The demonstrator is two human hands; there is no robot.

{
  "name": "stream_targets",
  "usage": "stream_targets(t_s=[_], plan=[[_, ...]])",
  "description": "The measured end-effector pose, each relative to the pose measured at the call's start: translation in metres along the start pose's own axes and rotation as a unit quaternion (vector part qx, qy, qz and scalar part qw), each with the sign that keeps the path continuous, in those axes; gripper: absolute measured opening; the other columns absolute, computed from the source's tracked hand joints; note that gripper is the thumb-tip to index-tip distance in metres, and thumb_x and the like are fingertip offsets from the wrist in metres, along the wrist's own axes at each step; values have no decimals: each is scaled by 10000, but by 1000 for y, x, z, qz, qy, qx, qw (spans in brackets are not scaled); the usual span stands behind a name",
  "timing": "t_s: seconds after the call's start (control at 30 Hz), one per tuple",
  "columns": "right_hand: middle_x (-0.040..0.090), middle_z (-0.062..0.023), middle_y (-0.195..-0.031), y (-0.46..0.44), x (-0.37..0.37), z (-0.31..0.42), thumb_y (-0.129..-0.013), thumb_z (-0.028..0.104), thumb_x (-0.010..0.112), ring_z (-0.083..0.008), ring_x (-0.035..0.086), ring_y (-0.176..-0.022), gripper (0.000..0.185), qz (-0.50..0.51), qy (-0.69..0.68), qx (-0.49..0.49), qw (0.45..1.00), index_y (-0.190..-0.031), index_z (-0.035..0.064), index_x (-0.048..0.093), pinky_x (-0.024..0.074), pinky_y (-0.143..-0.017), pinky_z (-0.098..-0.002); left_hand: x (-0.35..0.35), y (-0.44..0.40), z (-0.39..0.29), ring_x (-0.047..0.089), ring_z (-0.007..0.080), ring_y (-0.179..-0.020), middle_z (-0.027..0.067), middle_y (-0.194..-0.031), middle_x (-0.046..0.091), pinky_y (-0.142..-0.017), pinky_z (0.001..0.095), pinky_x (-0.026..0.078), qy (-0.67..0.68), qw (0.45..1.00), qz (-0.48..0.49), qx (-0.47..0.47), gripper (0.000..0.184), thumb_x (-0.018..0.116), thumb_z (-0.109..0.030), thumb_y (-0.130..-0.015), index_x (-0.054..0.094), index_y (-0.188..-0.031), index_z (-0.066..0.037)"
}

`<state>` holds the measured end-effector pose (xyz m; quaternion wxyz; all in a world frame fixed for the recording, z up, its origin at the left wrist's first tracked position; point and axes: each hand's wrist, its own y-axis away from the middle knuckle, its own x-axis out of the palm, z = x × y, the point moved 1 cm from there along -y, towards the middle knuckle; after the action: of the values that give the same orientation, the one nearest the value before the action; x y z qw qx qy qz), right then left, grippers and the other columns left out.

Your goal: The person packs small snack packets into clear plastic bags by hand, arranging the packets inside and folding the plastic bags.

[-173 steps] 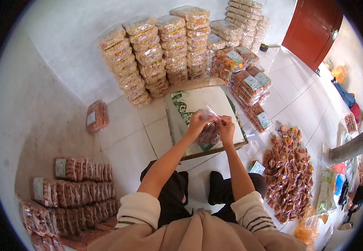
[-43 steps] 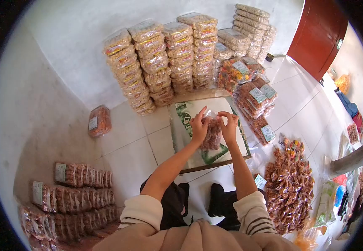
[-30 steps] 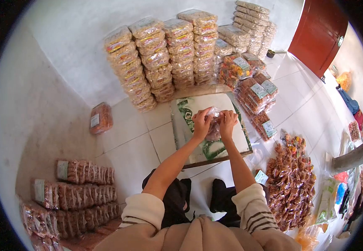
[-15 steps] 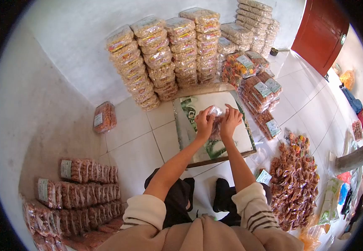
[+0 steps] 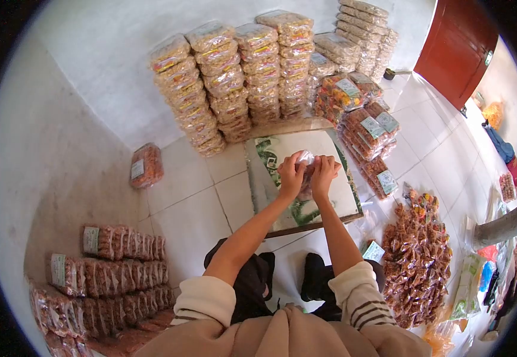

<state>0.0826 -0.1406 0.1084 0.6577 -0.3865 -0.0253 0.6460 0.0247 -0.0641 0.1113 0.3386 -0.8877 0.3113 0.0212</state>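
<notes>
A clear plastic bag (image 5: 306, 158) with brown contents stands between my hands over a low table (image 5: 282, 141), whose pale top has green printed patches. My left hand (image 5: 292, 176) has its fingers curled on the bag's left upper side. On the opposite side, my right hand (image 5: 324, 174) pinches the bag near its top. The lower part of the bag is partly covered by my hands and wrists, so I cannot make out its contents well.
Tall stacks of packed snack bags (image 5: 222, 83) line the wall behind the table. To the right are labelled packs (image 5: 365, 128) and a heap of small brown packets (image 5: 416, 262). Rows of brown packs (image 5: 112, 271) lie at lower left; a single pack (image 5: 146, 166) sits by the wall.
My right hand's fingers have drawn in closer over the top of the bag. The left hand stays nearly in place, and the whole view has shifted slightly.
</notes>
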Motion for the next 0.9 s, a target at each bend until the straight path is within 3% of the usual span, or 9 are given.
stream_targets(t_s=[0.1,0.23,0.33,0.43,0.5,0.6,0.73,0.8,0.9], plan=[[471,-65,-851,1,4,4,-852,188,474,-266,374,-851,157,-9,10,42,999,-784,72,554,304,-719,-423,-2,0,-5,530,254,-688,117,-812,551,-654,349,399,-18,999,12,-39,261,551,-224,-818,553,-1002,-40],[473,-94,-859,2,2,4,-858,184,462,-285,371,-854,180,2,-15,35,999,-779,50,553,312,-708,-427,3,-3,-11,517,255,-664,107,-780,540,-629,354,384,-80,996,-28,-24,264,524,-284,-839,549,-910,-31],[469,-122,-858,3,5,2,-861,182,455,-301,370,-853,204,-2,-14,37,999,-779,21,551,315,-712,-438,7,-2,-14,513,249,-667,100,-758,529,-608,351,372,-110,991,-25,-69,303,488,-334,-853,523,-814,-35],[475,-129,-863,4,3,0,-861,186,454,-303,368,-849,227,3,-21,47,999,-777,1,554,321,-715,-441,11,1,-16,511,256,-692,94,-744,521,-625,364,357,-144,986,-51,-67,342,458,-373,-860,505,-770,-47],[483,-137,-866,3,1,0,-859,192,461,-303,370,-854,232,16,-21,52,998,-784,-2,564,330,-731,-430,13,-1,-15,464,224,-847,64,-795,493,-779,387,246,-101,985,0,-138,285,445,-338,-868,485,-774,-72],[492,-135,-864,5,-3,2,-852,194,476,-294,369,-858,232,16,-27,64,997,-777,-2,573,338,-744,-410,9,-3,-14,458,222,-823,59,-763,477,-754,377,238,-66,978,51,-189,296,448,-336,-862,479,-740,-68],[501,-126,-866,7,-9,9,-841,199,502,-258,374,-857,191,3,-68,69,995,-861,21,569,340,-762,-395,9,-4,-2,452,222,-808,61,-744,469,-717,373,233,-37,982,64,-172,300,461,-332,-852,478,-717,-64],[520,-86,-845,8,-16,14,-845,203,515,-220,377,-854,193,9,-208,114,971,-974,59,529,340,-774,-379,12,-6,1,465,261,-640,124,-652,476,-617,370,346,-68,992,4,-103,374,486,-365,-841,466,-704,-17],[558,-90,-736,2,-26,17,-861,153,499,-175,406,-821,196,66,-120,82,987,-1044,83,487,361,-712,-293,11,-5,-3,456,257,-630,125,-636,464,-619,371,344,-79,991,5,-107,371,502,-353,-836,457,-695,-13]])
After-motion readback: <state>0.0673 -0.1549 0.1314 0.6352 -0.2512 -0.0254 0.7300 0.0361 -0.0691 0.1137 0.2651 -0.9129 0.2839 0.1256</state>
